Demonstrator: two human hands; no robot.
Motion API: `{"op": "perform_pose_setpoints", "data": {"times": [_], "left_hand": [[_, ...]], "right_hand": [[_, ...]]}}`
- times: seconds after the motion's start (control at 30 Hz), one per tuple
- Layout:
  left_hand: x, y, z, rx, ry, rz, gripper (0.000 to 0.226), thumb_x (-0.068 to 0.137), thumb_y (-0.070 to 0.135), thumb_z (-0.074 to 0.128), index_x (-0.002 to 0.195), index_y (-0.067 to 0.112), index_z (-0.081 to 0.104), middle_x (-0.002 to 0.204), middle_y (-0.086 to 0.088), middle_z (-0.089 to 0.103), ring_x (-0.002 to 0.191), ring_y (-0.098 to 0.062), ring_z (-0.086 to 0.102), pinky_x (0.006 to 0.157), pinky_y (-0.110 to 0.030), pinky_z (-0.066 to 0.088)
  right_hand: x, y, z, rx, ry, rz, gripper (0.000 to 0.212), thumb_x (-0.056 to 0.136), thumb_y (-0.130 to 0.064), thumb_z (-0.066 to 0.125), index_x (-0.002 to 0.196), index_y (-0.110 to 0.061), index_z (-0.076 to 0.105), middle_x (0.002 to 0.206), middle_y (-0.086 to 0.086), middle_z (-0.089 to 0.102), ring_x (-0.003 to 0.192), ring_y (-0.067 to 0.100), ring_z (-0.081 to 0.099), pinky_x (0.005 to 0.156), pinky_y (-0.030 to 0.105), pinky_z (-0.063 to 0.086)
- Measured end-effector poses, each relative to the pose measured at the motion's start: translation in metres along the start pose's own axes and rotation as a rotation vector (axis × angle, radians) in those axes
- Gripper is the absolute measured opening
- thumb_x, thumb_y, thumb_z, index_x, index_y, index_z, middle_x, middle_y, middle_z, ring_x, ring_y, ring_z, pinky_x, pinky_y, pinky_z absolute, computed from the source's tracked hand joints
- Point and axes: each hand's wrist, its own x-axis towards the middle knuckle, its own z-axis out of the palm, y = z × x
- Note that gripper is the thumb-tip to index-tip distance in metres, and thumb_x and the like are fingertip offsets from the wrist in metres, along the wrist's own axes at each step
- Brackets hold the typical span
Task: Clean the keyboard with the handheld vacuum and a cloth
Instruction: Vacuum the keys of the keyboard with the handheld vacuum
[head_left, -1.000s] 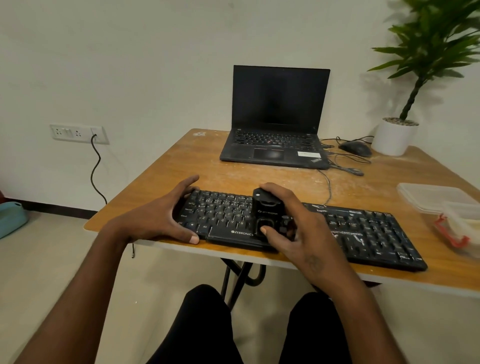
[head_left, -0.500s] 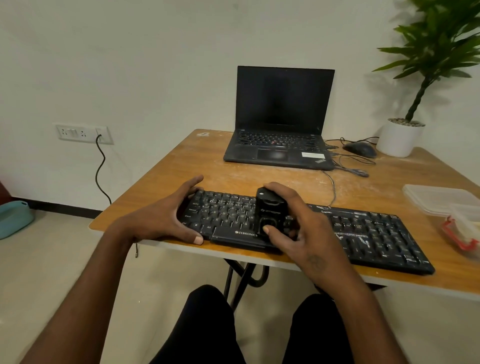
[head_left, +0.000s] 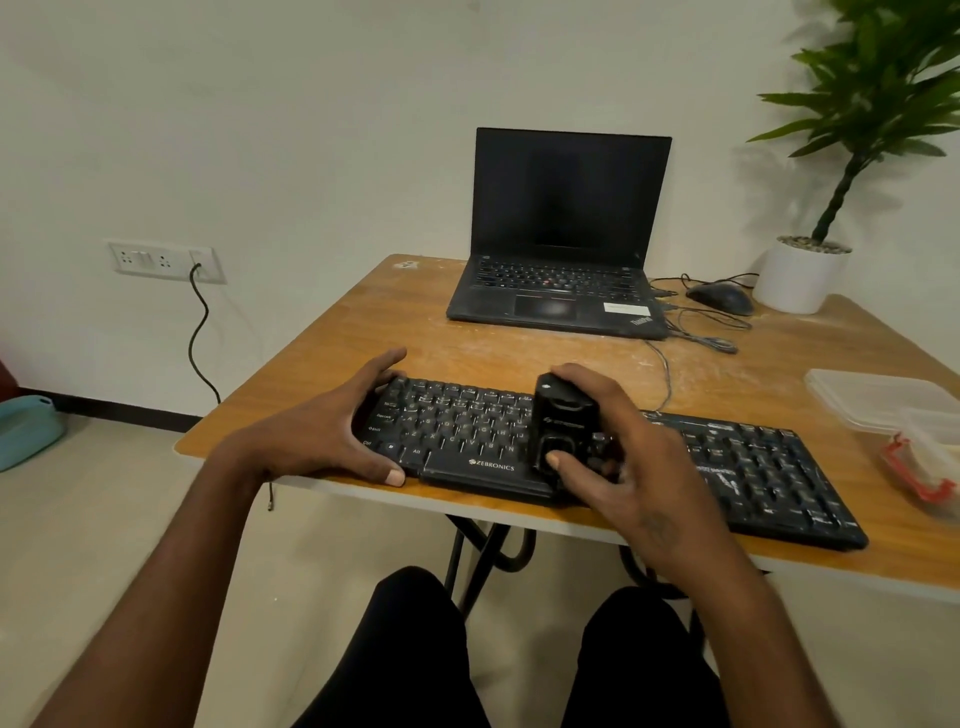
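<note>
Two bare hands work at a black Zebronics keyboard (head_left: 613, 457) in the head view, the only view given. The keyboard lies along the near edge of a wooden table (head_left: 337, 343), its long side running from left to right and slightly away from the table's front edge at the right end.

The left hand (head_left: 332, 426) clasps the keyboard's left end, fingers curled over the far edge and thumb pressed against the near edge. The right hand (head_left: 618, 457) grips a small black handheld vacuum (head_left: 563, 426) that stands upright on the keys near the keyboard's middle; the fingers wrap over its top and right side, and the thumb presses its front lower part. I cannot tell whether the vacuum is running.

Further back on the table stands an open ThinkPad laptop (head_left: 563, 234) with a dark screen. To its right lie a black mouse (head_left: 722, 298) and loose cables (head_left: 701, 332), then a white pot with a green plant (head_left: 800, 275). At the right edge sit clear plastic containers (head_left: 883, 397), one with a red clip. A wall socket plate (head_left: 166, 260) with a black cord plugged in is on the left wall.
</note>
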Motion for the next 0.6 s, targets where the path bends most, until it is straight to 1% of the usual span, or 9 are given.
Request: {"op": "perform_pose_setpoints", "data": {"times": [0.07,0.13,0.2,0.3,0.33,0.37,0.47,0.53,0.6], "left_hand": [[0.0,0.0,0.0,-0.005,0.002,0.002,0.133,0.067,0.032,0.099,0.156,0.065,0.006,0.159,0.02,0.028,0.135,0.008,0.039,0.095,-0.005,0.042],[0.0,-0.001,0.001,-0.008,0.004,0.005,0.133,0.066,0.033,0.1,0.156,0.065,0.007,0.161,0.019,0.028,0.143,0.0,0.037,0.099,-0.009,0.04],[0.0,-0.001,0.0,-0.014,0.001,0.007,0.132,0.066,0.033,0.099,0.156,0.065,0.007,0.16,0.02,0.028,0.144,-0.003,0.036,0.1,-0.011,0.039],[0.001,-0.003,0.0,-0.003,0.006,0.008,0.132,0.066,0.033,0.099,0.156,0.064,0.007,0.156,0.024,0.029,0.136,0.007,0.039,0.096,-0.009,0.041],[0.001,-0.003,0.0,0.002,0.009,0.009,0.133,0.066,0.034,0.099,0.156,0.064,0.007,0.156,0.024,0.029,0.133,0.009,0.039,0.096,-0.008,0.041],[0.001,-0.003,0.0,0.003,0.009,0.01,0.133,0.066,0.034,0.099,0.156,0.065,0.007,0.156,0.024,0.029,0.133,0.008,0.039,0.096,-0.008,0.041],[0.0,-0.003,-0.001,0.0,0.006,0.014,0.133,0.063,0.039,0.101,0.154,0.068,0.008,0.158,0.023,0.029,0.137,0.004,0.038,0.098,-0.012,0.041],[0.0,-0.003,-0.001,-0.001,0.008,0.019,0.132,0.065,0.037,0.1,0.154,0.068,0.008,0.158,0.023,0.029,0.134,0.009,0.04,0.096,-0.009,0.042],[0.0,-0.003,-0.001,-0.008,0.002,0.019,0.132,0.065,0.036,0.1,0.155,0.067,0.008,0.158,0.023,0.029,0.132,0.014,0.039,0.093,-0.005,0.043]], "right_hand": [[0.004,-0.005,0.012,0.001,-0.036,-0.019,0.074,0.093,-0.019,0.072,0.14,-0.065,0.036,0.111,-0.021,0.063,0.091,0.012,0.07,0.071,0.033,0.064],[0.004,-0.006,0.014,0.004,-0.057,-0.019,0.074,0.094,-0.019,0.072,0.14,-0.065,0.037,0.11,-0.02,0.064,0.09,0.016,0.07,0.072,0.036,0.063],[-0.001,-0.003,0.004,0.018,-0.058,-0.007,0.075,0.092,-0.016,0.073,0.139,-0.064,0.039,0.114,-0.024,0.064,0.096,0.008,0.069,0.077,0.031,0.063],[-0.015,0.004,-0.02,-0.005,-0.029,0.015,0.077,0.091,-0.012,0.073,0.136,-0.065,0.041,0.115,-0.038,0.059,0.102,-0.007,0.064,0.074,0.015,0.057],[-0.019,0.007,-0.027,-0.012,-0.017,0.022,0.077,0.091,-0.011,0.072,0.135,-0.065,0.04,0.115,-0.041,0.057,0.103,-0.008,0.062,0.073,0.011,0.055],[-0.022,0.009,-0.032,-0.023,0.0,0.028,0.078,0.091,-0.009,0.072,0.135,-0.065,0.039,0.115,-0.04,0.057,0.104,-0.007,0.062,0.072,0.011,0.054],[-0.022,0.013,-0.029,-0.062,0.042,0.062,0.086,0.092,-0.008,0.071,0.135,-0.068,0.029,0.109,-0.027,0.062,0.101,-0.003,0.064,0.073,0.013,0.055],[-0.016,0.011,-0.014,-0.069,0.046,0.071,0.089,0.093,-0.008,0.07,0.138,-0.067,0.021,0.112,-0.027,0.057,0.1,-0.007,0.062,0.072,0.009,0.052],[-0.012,0.007,0.001,-0.063,0.04,0.063,0.088,0.095,-0.007,0.067,0.139,-0.064,0.016,0.113,-0.026,0.055,0.098,-0.006,0.063,0.076,0.013,0.055]]}}
